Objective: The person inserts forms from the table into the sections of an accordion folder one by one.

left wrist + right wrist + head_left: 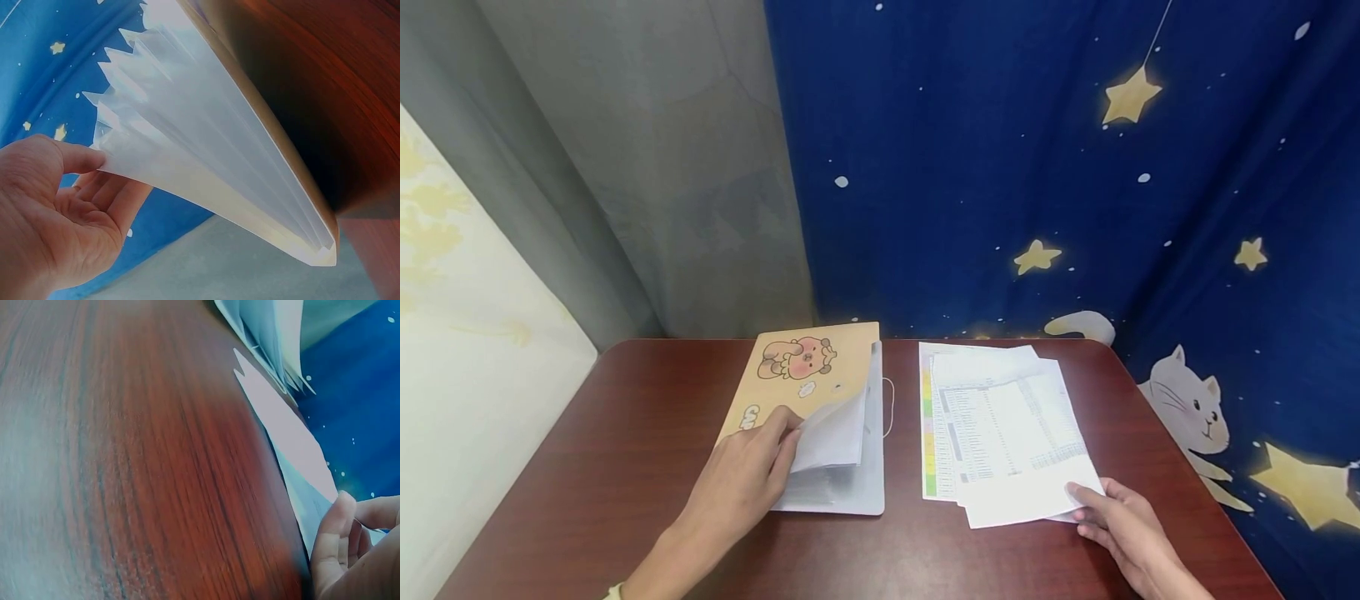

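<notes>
An expanding file folder [790, 362] with a yellow cartoon bear cover lies left of the middle of the table. My left hand [747, 467] pinches the edge of its lifted flap and pockets between thumb and fingers. In the left wrist view, the folder's translucent pleated pockets [169, 119] fan out from the thumb. Several printed paper sheets [1007, 437] lie overlapping right of the folder. With thumb on top and fingers beneath, my right hand [1123, 527] pinches the near right corner of the top sheets. The right wrist view shows the sheets' edge [281, 425] slightly raised.
Both items lie on a dark red wooden table [625, 433]. A thin white elastic cord [891, 408] loops out from the folder's right side. Behind the table hang a grey curtain [700, 208] and a blue star-patterned curtain [962, 208].
</notes>
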